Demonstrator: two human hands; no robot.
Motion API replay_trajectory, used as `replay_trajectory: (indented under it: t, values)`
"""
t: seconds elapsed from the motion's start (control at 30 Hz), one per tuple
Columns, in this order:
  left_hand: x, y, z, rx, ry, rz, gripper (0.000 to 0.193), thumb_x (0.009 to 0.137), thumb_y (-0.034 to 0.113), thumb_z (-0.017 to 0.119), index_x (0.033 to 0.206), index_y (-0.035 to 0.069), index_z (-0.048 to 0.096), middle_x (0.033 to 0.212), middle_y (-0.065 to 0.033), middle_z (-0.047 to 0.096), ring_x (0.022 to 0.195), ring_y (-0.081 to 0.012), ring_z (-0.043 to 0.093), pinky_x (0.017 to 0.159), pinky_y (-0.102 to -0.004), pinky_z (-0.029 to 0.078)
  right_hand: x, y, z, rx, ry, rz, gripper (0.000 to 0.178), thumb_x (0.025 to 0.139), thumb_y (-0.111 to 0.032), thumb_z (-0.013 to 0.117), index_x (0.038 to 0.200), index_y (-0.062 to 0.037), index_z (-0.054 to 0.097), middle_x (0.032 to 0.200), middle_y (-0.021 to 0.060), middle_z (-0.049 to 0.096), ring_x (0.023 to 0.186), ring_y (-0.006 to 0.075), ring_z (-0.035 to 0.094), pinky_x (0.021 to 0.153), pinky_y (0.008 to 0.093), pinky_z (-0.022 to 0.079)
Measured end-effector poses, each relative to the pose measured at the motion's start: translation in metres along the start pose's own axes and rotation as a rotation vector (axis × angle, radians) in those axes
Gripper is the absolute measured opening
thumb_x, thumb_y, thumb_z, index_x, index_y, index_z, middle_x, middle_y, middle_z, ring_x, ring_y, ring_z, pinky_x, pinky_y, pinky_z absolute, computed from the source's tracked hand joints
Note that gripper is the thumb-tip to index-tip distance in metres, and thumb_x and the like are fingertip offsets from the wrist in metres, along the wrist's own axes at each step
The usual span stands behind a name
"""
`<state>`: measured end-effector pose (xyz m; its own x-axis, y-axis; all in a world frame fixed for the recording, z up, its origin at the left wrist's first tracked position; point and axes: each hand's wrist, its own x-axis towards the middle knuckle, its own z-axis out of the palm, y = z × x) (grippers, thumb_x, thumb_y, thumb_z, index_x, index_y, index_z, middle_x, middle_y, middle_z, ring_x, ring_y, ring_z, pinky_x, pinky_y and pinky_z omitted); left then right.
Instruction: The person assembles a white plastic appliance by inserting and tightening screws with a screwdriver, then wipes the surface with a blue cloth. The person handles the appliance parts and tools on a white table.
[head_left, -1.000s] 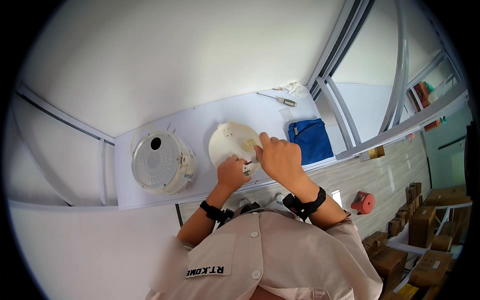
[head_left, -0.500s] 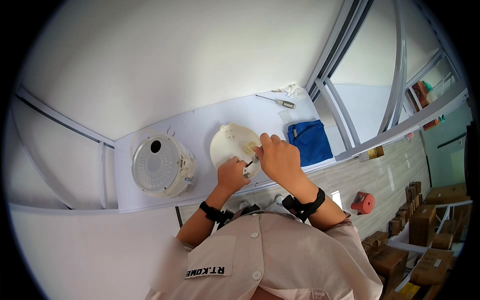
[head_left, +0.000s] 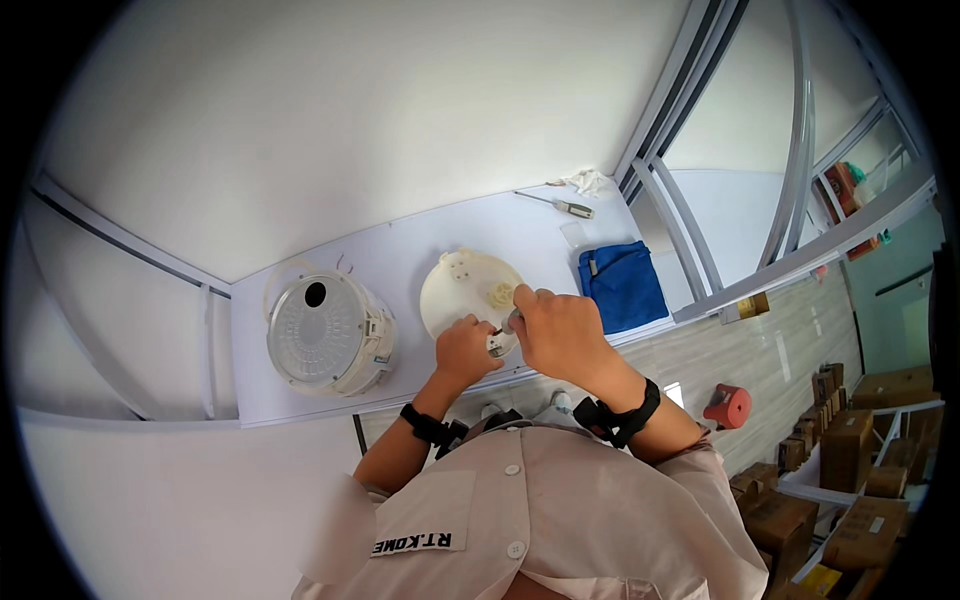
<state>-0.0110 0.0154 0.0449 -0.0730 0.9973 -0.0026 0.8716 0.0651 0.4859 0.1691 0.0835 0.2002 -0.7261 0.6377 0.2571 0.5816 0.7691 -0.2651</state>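
Where the round white cover [head_left: 440,300] lies: on the bench [head_left: 403,275] at my twelve o'clock, close to the near edge, seemingly so both hands can work over it without a stretch.
Left hand [head_left: 463,346]: at the cover's six o'clock, fingers curled in, nearly closed on a small white part [head_left: 497,345] at the cover's five o'clock; I judge that this grip braces the part against the tool. Whether it is joined to the cover, I cannot tell.
Right hand [head_left: 560,328]: at four o'clock, closed round the grey handle of a slim tool [head_left: 512,321], probably a screwdriver. It slants down toward the part, a hold that would suit twisting and pressing; whether the tip touches, I cannot see.
Pale yellow bundle [head_left: 502,294]: inside the cover at three o'clock, just beside my right fingers.
Drum-shaped appliance body [head_left: 320,340]: at the cover's nine o'clock, grey face showing, set apart, perhaps to give my left arm room.
Loose screwdriver [head_left: 573,209]: between one and two o'clock, shaft pointing to ten, out of the way but likely reachable.
Blue cloth pouch [head_left: 622,287]: at three o'clock, flat on the bench beyond my right knuckles.
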Motion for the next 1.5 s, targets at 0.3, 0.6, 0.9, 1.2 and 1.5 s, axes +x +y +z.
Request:
replay_trajectory:
  t: [0.3, 0.6, 0.9, 1.2, 1.5]
  values:
    - [-0.002, -0.003, 0.000, -0.020, -0.008, -0.011, 0.046, 0.063, 0.029, 0.091, 0.106, 0.014, 0.080, 0.102, -0.0061, 0.067, 0.102, -0.0286, 0.067, 0.082, -0.0444, 0.059, 0.004, -0.011, 0.003, 0.018, -0.029, 0.200, 0.022, 0.096, -0.025, 0.068, 0.093, -0.0052, 0.060, 0.063, 0.0160, 0.067, 0.056, 0.0371, 0.069, 0.049, 0.0470, 0.050]
    - [-0.005, 0.005, 0.003, 0.024, 0.011, -0.055, 0.048, 0.065, 0.029, 0.090, 0.109, 0.014, 0.080, 0.104, -0.0064, 0.067, 0.101, -0.0281, 0.067, 0.083, -0.0433, 0.059, 0.008, -0.011, 0.007, -0.008, -0.014, 0.272, 0.021, 0.097, -0.026, 0.067, 0.093, -0.0057, 0.062, 0.062, 0.0168, 0.067, 0.057, 0.0377, 0.069, 0.049, 0.0486, 0.050]
    - [-0.006, 0.006, 0.004, -0.002, 0.021, -0.072, 0.049, 0.066, 0.029, 0.090, 0.110, 0.012, 0.079, 0.104, -0.0064, 0.066, 0.102, -0.0278, 0.067, 0.082, -0.0435, 0.060, 0.001, -0.007, 0.007, 0.040, -0.006, 0.171, 0.020, 0.095, -0.025, 0.071, 0.095, -0.0061, 0.065, 0.063, 0.0144, 0.068, 0.057, 0.0362, 0.069, 0.051, 0.0468, 0.051]
    - [-0.006, 0.009, -0.003, 0.006, -0.008, -0.083, 0.050, 0.065, 0.030, 0.092, 0.109, 0.013, 0.077, 0.105, -0.0064, 0.065, 0.104, -0.0292, 0.067, 0.083, -0.0444, 0.060, 0.007, -0.003, -0.014, 0.193, 0.111, 0.227, 0.024, 0.093, -0.032, 0.074, 0.096, -0.0086, 0.070, 0.065, 0.0135, 0.071, 0.058, 0.0356, 0.071, 0.053, 0.0452, 0.055]
    - [-0.010, 0.007, 0.005, -0.113, -0.023, -0.125, 0.058, 0.065, 0.033, 0.093, 0.116, 0.016, 0.069, 0.111, -0.0068, 0.064, 0.107, -0.0310, 0.065, 0.087, -0.0461, 0.057, -0.005, 0.009, -0.030, 0.333, 0.113, 0.337, 0.025, 0.094, -0.032, 0.073, 0.100, -0.0084, 0.072, 0.063, 0.0094, 0.069, 0.058, 0.0309, 0.069, 0.054, 0.0404, 0.051]
